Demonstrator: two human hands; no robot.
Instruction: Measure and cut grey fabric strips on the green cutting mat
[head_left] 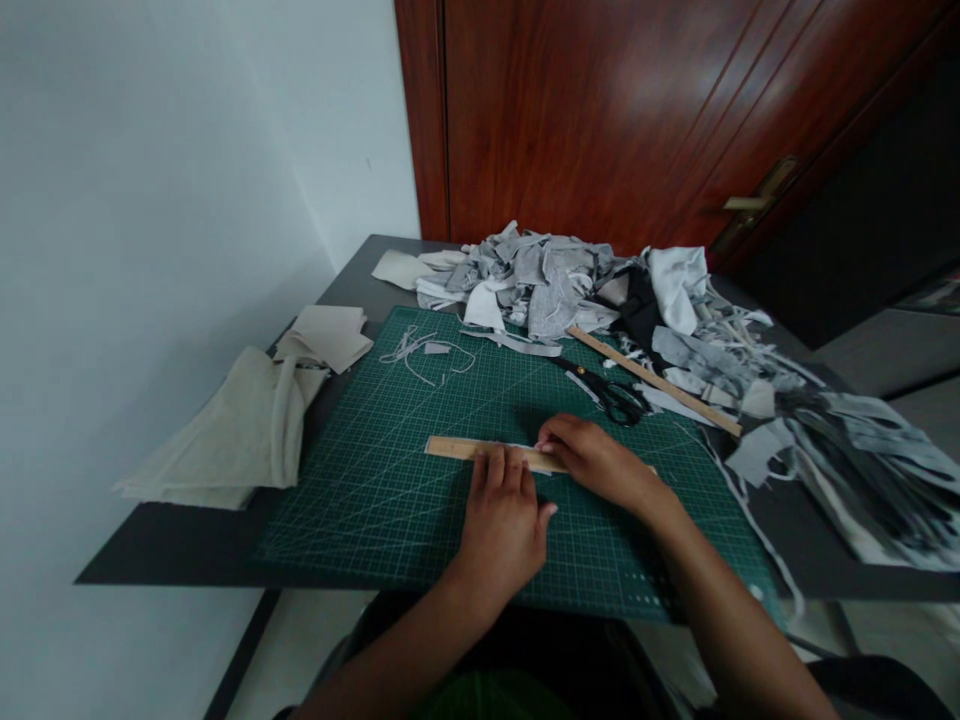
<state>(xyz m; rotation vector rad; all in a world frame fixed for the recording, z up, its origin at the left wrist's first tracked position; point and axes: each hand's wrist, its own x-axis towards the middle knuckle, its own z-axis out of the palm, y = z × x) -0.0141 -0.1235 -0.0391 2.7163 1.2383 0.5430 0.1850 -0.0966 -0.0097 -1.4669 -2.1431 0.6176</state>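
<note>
My left hand (504,520) lies on a wooden ruler (451,447), its fingers stretched out and pressing on the ruler. Under the ruler is a narrow pale fabric strip, of which thin edges show. My right hand (589,455) is at the ruler's far edge, right of my left fingers, with its fingertips pinched together close to the strip. What they hold, if anything, is too small to make out. Both hands rest over a green cutting mat (375,500). Beyond them lies a pair of black-handled scissors (616,398).
Grey and white fabric scraps (551,280) are heaped at the back. A second wooden ruler (660,383) lies diagonally by the scissors. Loose threads (409,345) sit at the mat's far left. Folded cream fabric (240,430) is on the left, stacked grey fabric (877,470) on the right.
</note>
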